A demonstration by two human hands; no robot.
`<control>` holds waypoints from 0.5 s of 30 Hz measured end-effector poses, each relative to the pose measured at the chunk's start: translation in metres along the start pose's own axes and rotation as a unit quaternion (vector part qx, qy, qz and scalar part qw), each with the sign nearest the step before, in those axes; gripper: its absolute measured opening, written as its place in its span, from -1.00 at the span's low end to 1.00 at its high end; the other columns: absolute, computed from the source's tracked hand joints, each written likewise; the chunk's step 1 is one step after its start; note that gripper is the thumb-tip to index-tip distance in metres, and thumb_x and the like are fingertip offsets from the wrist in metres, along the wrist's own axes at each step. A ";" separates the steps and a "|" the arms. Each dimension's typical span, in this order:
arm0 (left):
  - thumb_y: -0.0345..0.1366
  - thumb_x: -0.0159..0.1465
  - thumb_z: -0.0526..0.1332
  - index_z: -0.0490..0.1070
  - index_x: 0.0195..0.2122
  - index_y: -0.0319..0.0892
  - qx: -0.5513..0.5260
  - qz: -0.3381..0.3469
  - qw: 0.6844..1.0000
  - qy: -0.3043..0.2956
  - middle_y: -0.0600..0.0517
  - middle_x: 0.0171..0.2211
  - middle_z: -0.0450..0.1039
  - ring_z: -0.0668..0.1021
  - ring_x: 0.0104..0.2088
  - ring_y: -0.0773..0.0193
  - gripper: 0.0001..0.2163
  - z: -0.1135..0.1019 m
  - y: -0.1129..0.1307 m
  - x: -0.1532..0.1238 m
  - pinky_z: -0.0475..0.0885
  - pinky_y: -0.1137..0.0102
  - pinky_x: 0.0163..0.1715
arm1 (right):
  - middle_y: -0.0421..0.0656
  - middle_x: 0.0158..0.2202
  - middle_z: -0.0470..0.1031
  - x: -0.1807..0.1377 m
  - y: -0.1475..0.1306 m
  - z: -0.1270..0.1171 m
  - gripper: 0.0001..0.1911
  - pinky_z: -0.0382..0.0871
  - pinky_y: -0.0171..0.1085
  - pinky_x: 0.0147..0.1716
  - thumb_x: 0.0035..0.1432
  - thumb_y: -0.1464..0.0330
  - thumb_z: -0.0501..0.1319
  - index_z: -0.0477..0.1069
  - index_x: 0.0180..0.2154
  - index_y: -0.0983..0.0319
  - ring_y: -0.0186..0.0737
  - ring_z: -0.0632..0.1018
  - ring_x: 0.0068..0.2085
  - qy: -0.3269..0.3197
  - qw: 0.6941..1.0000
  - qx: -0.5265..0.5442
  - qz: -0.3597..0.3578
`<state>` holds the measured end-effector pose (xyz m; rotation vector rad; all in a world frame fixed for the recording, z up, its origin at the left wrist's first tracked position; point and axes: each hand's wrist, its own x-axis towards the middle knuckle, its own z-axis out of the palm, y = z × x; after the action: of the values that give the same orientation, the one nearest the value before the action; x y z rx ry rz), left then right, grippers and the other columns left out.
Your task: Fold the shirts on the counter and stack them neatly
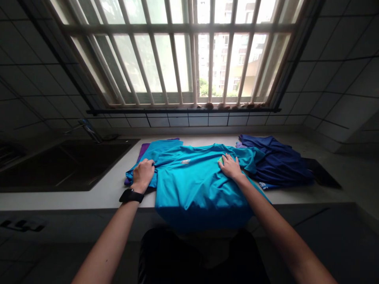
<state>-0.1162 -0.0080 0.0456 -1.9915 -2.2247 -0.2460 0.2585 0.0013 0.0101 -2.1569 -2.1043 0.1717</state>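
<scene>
A teal T-shirt (195, 177) lies spread on the white counter, its lower part hanging over the front edge. It has a small pale logo on the chest and some wrinkles across the front. My left hand (143, 172), with a dark band on the wrist, is closed at the shirt's left sleeve, the fingers curled on the fabric. On the right side of the chest my right hand (230, 165) rests flat with fingers spread, partly covering a yellow-green mark. Under the left sleeve lies other folded teal cloth (166, 146) with purple fabric (143, 150) showing beneath it.
A dark blue garment (275, 161) lies crumpled on the right, beside a dark flat object (322, 173). To the left is a dark sink (59, 169) with a faucet (90, 130). A barred window (177, 59) rises behind the counter (115, 201).
</scene>
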 end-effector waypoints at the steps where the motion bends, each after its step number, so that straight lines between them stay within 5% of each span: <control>1: -0.34 0.44 0.03 0.54 0.08 -0.18 -0.006 -0.011 1.000 0.009 -0.20 0.07 0.51 0.57 0.00 -0.01 -0.66 -0.004 -0.001 0.002 0.48 0.24 -0.04 | 0.06 0.53 0.01 0.000 0.002 -0.001 -0.35 -0.14 0.15 0.46 0.50 0.19 -0.15 0.11 0.46 0.35 -0.01 0.08 0.51 0.014 1.000 0.005 0.019; 7: -0.47 0.40 -0.06 0.45 0.17 -0.35 -0.005 -0.052 0.996 0.073 -0.31 0.16 0.40 0.50 0.13 -0.07 -0.59 -0.019 0.018 0.007 0.42 0.16 0.11 | 0.22 0.51 0.02 -0.002 0.002 -0.005 -0.34 -0.06 0.30 0.40 0.44 0.25 -0.09 0.13 0.44 0.39 0.20 0.08 0.51 0.084 0.989 0.028 0.120; 12: -0.20 0.45 0.08 0.27 0.40 -0.08 -0.044 0.172 0.983 -0.055 -0.14 0.44 0.20 0.29 0.39 -0.04 -0.50 -0.002 0.060 -0.003 0.22 0.10 0.36 | 0.16 0.54 -0.05 0.000 0.003 -0.002 -0.32 -0.04 0.34 0.37 0.46 0.20 -0.14 0.05 0.48 0.34 0.22 0.02 0.51 0.012 0.994 0.025 0.107; 15: 0.01 0.46 0.03 0.14 0.47 0.03 -0.033 0.182 0.975 -0.119 -0.09 0.53 0.00 0.06 0.50 -0.11 -0.42 0.012 0.072 -0.011 0.02 -0.11 0.42 | 0.10 0.55 -0.10 0.001 0.007 -0.004 -0.31 -0.05 0.35 0.37 0.48 0.12 -0.15 0.01 0.50 0.24 0.26 -0.01 0.52 -0.003 0.993 0.030 0.116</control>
<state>-0.0438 -0.0084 0.0328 -2.5331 -1.9392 -0.0385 0.2665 0.0019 0.0128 -2.3613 -1.8221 0.2589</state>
